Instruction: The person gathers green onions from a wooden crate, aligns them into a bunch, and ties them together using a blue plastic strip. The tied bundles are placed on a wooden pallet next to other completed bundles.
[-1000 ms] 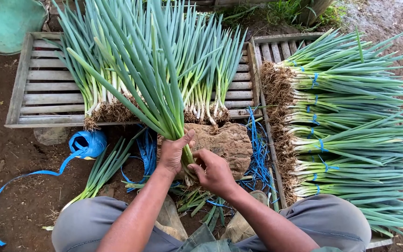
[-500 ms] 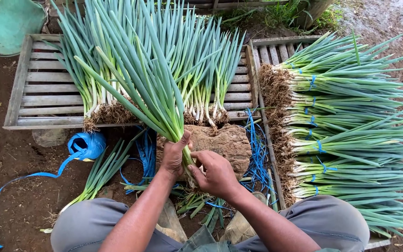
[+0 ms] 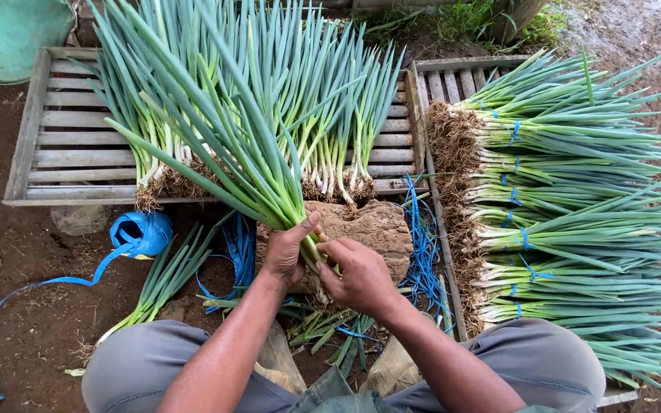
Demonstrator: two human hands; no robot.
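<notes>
Both forearms were bare to the elbow, with no sleeve, watch, ring or glove showing on the left hand (image 3: pixel 286 256) or the right hand (image 3: pixel 361 277). Grey trousers (image 3: pixel 139 363) covered the knees, one at seven o'clock in the view and the other at five o'clock, the cloth plain and smooth. Between them, at six o'clock, lay a fold of dull grey-green garment (image 3: pixel 329 396).

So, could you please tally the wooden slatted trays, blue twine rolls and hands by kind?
Wooden slatted trays: 2 (left tray, right tray)
Blue twine rolls: 1
Hands: 2 (left hand, right hand)
Total: 5
</notes>
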